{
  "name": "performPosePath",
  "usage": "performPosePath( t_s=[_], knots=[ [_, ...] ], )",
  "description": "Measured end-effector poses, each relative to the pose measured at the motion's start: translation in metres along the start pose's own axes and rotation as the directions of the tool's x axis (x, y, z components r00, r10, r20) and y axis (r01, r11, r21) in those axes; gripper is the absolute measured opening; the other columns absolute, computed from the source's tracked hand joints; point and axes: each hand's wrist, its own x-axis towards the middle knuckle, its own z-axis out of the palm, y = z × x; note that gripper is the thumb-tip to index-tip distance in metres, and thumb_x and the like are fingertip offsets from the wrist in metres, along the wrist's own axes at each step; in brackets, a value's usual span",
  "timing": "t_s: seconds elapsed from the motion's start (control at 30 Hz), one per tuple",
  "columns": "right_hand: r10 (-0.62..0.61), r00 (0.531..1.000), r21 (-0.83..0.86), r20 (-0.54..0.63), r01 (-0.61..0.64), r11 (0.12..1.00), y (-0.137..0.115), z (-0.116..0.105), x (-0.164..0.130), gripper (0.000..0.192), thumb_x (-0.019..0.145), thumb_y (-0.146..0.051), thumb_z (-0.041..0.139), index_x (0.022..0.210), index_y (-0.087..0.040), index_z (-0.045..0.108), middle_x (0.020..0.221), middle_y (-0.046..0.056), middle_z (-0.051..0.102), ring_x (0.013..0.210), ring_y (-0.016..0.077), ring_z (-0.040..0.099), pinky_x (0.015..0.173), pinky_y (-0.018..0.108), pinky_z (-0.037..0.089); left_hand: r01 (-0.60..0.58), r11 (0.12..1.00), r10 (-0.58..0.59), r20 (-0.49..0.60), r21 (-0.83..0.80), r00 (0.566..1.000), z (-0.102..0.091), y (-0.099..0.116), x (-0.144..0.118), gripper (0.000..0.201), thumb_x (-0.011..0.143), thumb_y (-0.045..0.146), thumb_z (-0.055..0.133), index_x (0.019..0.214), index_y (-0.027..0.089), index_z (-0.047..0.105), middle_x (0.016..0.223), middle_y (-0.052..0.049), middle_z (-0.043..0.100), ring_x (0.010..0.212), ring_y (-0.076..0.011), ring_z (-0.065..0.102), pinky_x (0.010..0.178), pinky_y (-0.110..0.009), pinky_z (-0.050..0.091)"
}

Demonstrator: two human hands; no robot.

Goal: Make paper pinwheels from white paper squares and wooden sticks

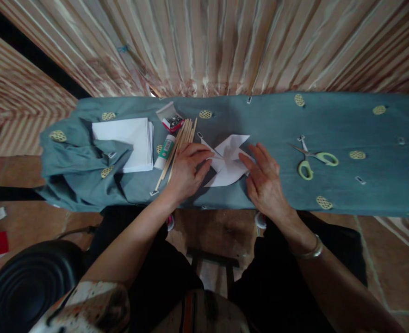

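A white paper pinwheel [227,163] with folded, pointed blades lies on the cloth in front of me. My left hand [189,170] reaches it from the left, thumb and fingertips closing on the edge of its left blade. On the other side, my right hand [265,180] has its fingers apart, the index fingertip touching the right part of the paper. Thin wooden sticks [176,148] lie in a loose bundle beside and partly behind my left hand. A glue stick [164,151] with a green label rests just left of them.
An open small box [170,118] of metal pins stands behind the sticks. White paper sheets [138,143] are stacked on the left, near bunched cloth [86,162]. Green-handled scissors [315,159] lie open on the right. A pleated curtain [218,46] hangs along the table's far edge.
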Motion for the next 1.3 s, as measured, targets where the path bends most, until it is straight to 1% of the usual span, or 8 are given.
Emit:
performPosePath(
  t_s=[0.13,0.27,0.4,0.53,0.7,0.83,1.03,1.3],
  knots=[
    [0.095,0.992,0.043,-0.080,-0.092,0.995,0.014,-0.005,0.005,0.057,0.091,-0.011,0.040,0.146,-0.023,0.046,0.154,0.012,0.046,0.147,0.0304,0.036,0.116,0.059,0.035,0.039,0.998,-0.041,-0.021,-0.053,0.999,0.001,-0.005,-0.001,0.022,0.095,0.026,0.054,0.104,0.018,0.073,0.108,-0.009,0.070,0.105,-0.0214,0.062,0.095,-0.040,0.049],
    [0.203,0.973,0.127,-0.108,-0.189,0.974,0.033,-0.012,0.008,0.059,0.089,-0.011,0.041,0.146,-0.024,0.047,0.147,0.011,0.055,0.137,0.0283,0.051,0.111,0.054,0.046,0.076,0.994,-0.079,-0.046,-0.076,0.996,-0.001,-0.012,-0.003,0.023,0.095,0.028,0.055,0.103,0.018,0.074,0.106,-0.009,0.070,0.103,-0.0214,0.064,0.094,-0.040,0.051],
    [0.200,0.980,0.199,-0.008,-0.195,0.960,0.045,-0.019,0.008,0.057,0.082,-0.011,0.049,0.137,-0.026,0.057,0.147,0.009,0.054,0.137,0.0298,0.051,0.104,0.054,0.052,0.090,0.994,-0.092,-0.023,-0.060,0.996,-0.005,-0.013,-0.007,0.021,0.093,0.027,0.057,0.102,0.018,0.074,0.106,-0.008,0.070,0.103,-0.0219,0.064,0.095,-0.042,0.052],
    [0.145,0.983,0.275,0.116,-0.172,0.946,0.047,-0.019,0.006,0.033,0.084,-0.019,0.062,0.115,-0.026,0.071,0.153,0.008,0.048,0.142,0.0307,0.045,0.111,0.057,0.044,0.021,0.997,-0.017,0.061,-0.078,0.998,0.002,0.001,-0.012,0.022,0.094,0.023,0.056,0.107,0.017,0.072,0.111,-0.010,0.069,0.105,-0.0225,0.062,0.093,-0.042,0.053],
    [0.125,0.981,0.331,0.148,-0.168,0.928,0.045,-0.011,0.010,0.015,0.088,-0.031,0.066,0.099,-0.026,0.076,0.152,0.006,0.049,0.143,0.0309,0.044,0.113,0.060,0.040,-0.079,0.993,0.095,0.210,-0.083,0.973,0.017,0.025,-0.016,0.023,0.095,0.021,0.055,0.111,0.016,0.070,0.113,-0.011,0.069,0.109,-0.0246,0.060,0.095,-0.044,0.053],
    [0.143,0.981,0.309,0.128,-0.176,0.935,0.041,-0.002,0.014,0.012,0.087,-0.032,0.067,0.092,-0.025,0.076,0.148,0.007,0.054,0.142,0.0321,0.045,0.112,0.062,0.041,-0.069,0.996,0.080,0.290,-0.050,0.954,0.023,0.035,-0.018,0.023,0.095,0.021,0.055,0.113,0.014,0.067,0.112,-0.011,0.071,0.106,-0.0246,0.063,0.095,-0.042,0.053],
    [0.166,0.986,0.158,0.005,-0.165,0.974,0.024,0.010,0.014,0.010,0.085,-0.029,0.065,0.080,-0.026,0.073,0.144,0.007,0.058,0.143,0.0349,0.042,0.110,0.065,0.042,-0.061,0.997,0.074,0.276,-0.055,0.958,0.027,0.035,-0.025,0.032,0.097,0.021,0.052,0.128,0.016,0.057,0.116,-0.011,0.069,0.107,-0.0235,0.063,0.094,-0.041,0.055],
    [0.145,0.988,-0.013,-0.057,-0.146,0.989,0.013,0.016,0.012,0.012,0.088,-0.028,0.061,0.079,-0.026,0.069,0.140,0.007,0.060,0.141,0.0345,0.044,0.110,0.064,0.042,-0.025,0.986,0.070,0.279,-0.162,0.958,0.033,0.035,-0.026,0.029,0.097,0.018,0.050,0.122,0.015,0.063,0.115,-0.011,0.067,0.108,-0.0234,0.058,0.097,-0.042,0.052]
  ],
)
